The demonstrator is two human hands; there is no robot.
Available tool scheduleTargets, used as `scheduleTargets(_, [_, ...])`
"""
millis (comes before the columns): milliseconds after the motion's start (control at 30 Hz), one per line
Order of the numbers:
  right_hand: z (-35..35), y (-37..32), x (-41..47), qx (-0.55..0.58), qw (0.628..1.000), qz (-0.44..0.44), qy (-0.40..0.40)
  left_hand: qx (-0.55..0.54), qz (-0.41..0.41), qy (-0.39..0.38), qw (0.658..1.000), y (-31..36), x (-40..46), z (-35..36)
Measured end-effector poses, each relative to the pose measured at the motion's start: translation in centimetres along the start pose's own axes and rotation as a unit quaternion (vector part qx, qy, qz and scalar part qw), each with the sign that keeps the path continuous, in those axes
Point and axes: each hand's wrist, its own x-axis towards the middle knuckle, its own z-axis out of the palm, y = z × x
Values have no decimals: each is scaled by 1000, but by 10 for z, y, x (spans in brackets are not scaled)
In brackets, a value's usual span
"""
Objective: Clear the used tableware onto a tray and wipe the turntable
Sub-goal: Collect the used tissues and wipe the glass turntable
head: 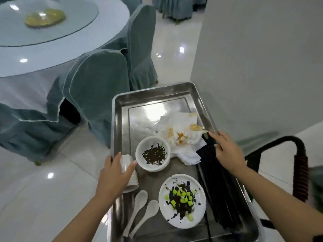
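I am holding a stack of white cups (130, 173) in my left hand (114, 177), fingers curled around it, at the left rim of the metal tray (120, 109). My right hand (227, 151) is resting with straight fingers on the black chopsticks (216, 193), whose long axis is running near to far along the right rim. The turntable (52, 32), with a yellow smear (45, 18), is lying far left on the round surface (35, 60), between covered chairs (97, 88), so the left hand is nearer.
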Motion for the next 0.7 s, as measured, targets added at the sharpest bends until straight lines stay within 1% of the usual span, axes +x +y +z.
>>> scheduleTargets(167, [9,-17,-38,-15,989,134,58,23,115,-59,991,0,60,-20])
scheduleTargets(367, [16,-19,-78,-4,964,240,115,55,207,-114,970,31,102,-19])
scheduleTargets(467, [19,-12,-92,-3,950,286,128,59,241,-128,960,53,112,-13])
scheduleTargets(567, [22,-6,-101,-2,938,311,154,75,269,-146,949,69,129,-2])
scheduleTargets(700, [28,-6,-112,-2,914,362,181,102,319,-180,925,90,154,8])
